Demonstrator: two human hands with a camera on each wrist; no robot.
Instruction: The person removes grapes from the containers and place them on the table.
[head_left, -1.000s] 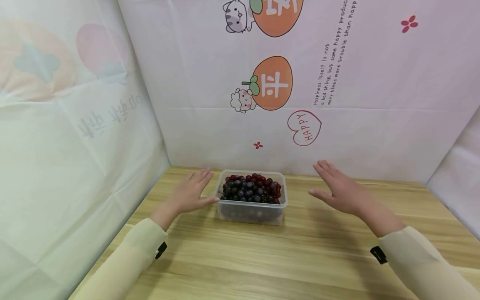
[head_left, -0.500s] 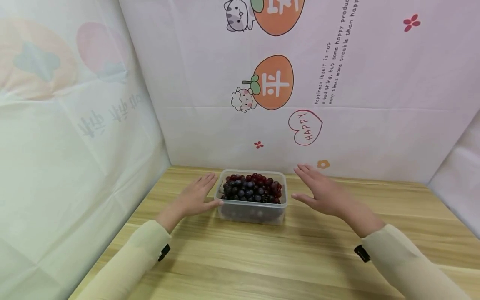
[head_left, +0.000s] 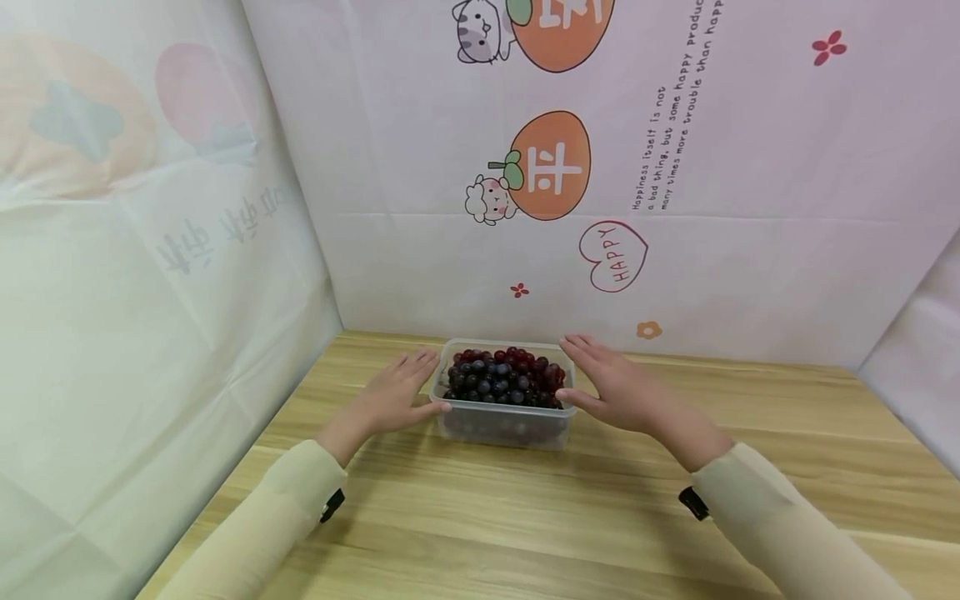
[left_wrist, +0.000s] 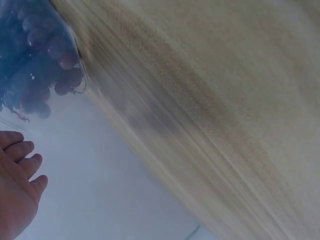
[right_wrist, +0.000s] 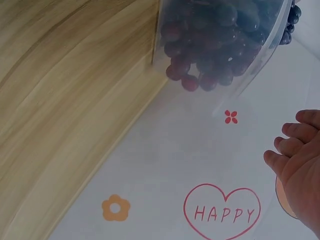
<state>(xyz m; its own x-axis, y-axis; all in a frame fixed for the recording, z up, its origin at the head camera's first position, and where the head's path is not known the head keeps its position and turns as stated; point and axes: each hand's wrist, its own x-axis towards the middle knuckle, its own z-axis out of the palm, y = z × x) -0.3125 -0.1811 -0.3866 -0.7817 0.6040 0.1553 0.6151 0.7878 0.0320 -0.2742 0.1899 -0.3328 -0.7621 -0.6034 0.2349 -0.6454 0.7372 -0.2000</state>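
Observation:
A clear plastic box (head_left: 501, 425) filled with dark and red grapes (head_left: 498, 379) stands at the back of the wooden table. My left hand (head_left: 390, 398) is at its left side, fingers extended and thumb by the front left corner of the rim. On the right side my right hand (head_left: 618, 389) has its fingers straight and its thumb at the rim. Whether either hand touches the box cannot be told. In the left wrist view the left hand (left_wrist: 19, 182) is beside the box (left_wrist: 35, 75); the right wrist view shows the right hand (right_wrist: 300, 162) near the box (right_wrist: 215, 55).
The wooden table (head_left: 465, 517) runs back to a white printed cloth (head_left: 420, 267) just behind the box. Another cloth (head_left: 150, 350) hangs along the left side, and a third (head_left: 918, 325) on the right.
My right hand has moved left, from well away from the box to its right rim. The left hand has shifted slightly right, closer to the box. The box has stayed in place.

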